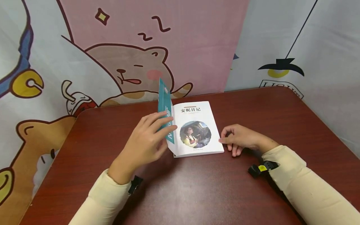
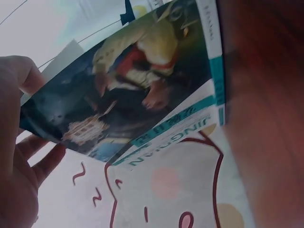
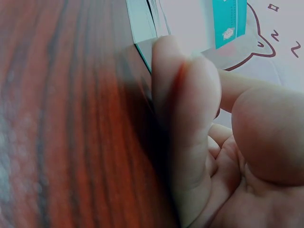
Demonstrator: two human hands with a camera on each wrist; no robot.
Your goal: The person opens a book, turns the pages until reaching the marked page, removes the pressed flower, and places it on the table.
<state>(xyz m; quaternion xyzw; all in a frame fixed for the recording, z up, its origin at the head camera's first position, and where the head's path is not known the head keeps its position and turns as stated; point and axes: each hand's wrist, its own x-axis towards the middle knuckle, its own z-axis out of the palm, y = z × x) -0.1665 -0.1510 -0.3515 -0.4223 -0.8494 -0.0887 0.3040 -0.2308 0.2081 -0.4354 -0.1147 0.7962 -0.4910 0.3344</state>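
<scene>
An opened book [image 1: 194, 137] lies on the table, its white title page showing a round picture of a seated figure. My left hand [image 1: 149, 137] holds the raised front cover [image 1: 164, 103], whose teal inner flap faces the page. In the left wrist view the cover's painted outside [image 2: 142, 71] shows, with the thumb and fingers around its free edge. At the book's lower right edge is my right hand [image 1: 239, 139], thumb and index fingertips together right at the page edge. In the right wrist view its fingertips [image 3: 166, 47] overlap the book's corner.
The dark red-brown table [image 1: 197, 190] ends in front of a printed cloth backdrop [image 1: 197, 40] with a sleeping cartoon bear. Black straps with camera mounts [image 1: 260, 168] sit at both wrists, below cream sleeves [image 1: 298, 175].
</scene>
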